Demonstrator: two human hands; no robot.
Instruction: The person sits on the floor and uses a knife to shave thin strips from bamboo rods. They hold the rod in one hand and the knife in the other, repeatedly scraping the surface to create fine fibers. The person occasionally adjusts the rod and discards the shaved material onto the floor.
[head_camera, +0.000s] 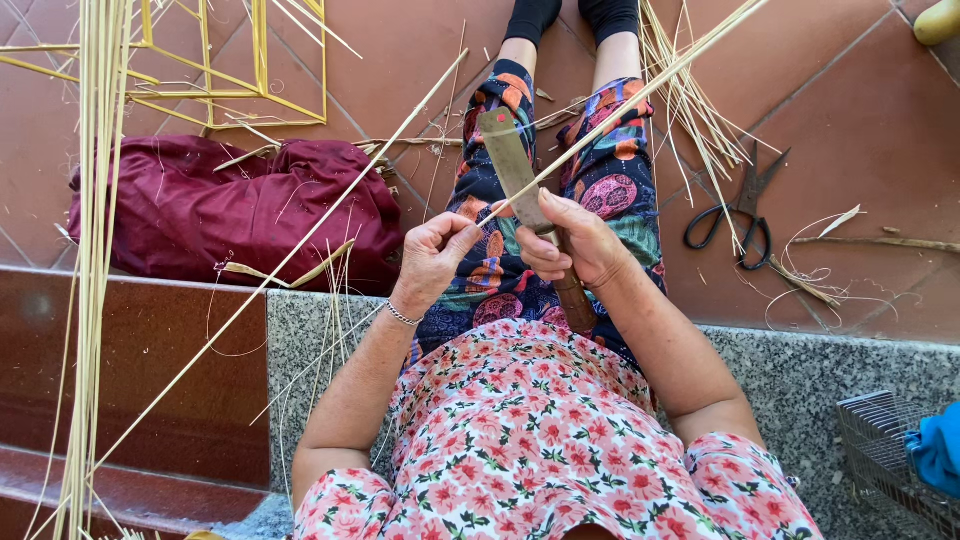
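My right hand (580, 240) grips the wooden handle of a broad knife (512, 165), blade pointing away over my patterned trousers. A long pale cane strip (640, 95) runs from the upper right down to the blade, where my right thumb presses it. My left hand (432, 258), with a bracelet at the wrist, pinches another thin strip (300, 245) that slants from the lower left up toward the middle. Both hands sit close together above my lap.
A dark red cloth bundle (220, 210) lies on the tiled floor at left. Black scissors (740, 210) lie at right among loose strips. Upright canes (95, 250) stand at far left, a cane frame (250, 70) behind. A wire basket (885, 460) sits lower right on the stone ledge.
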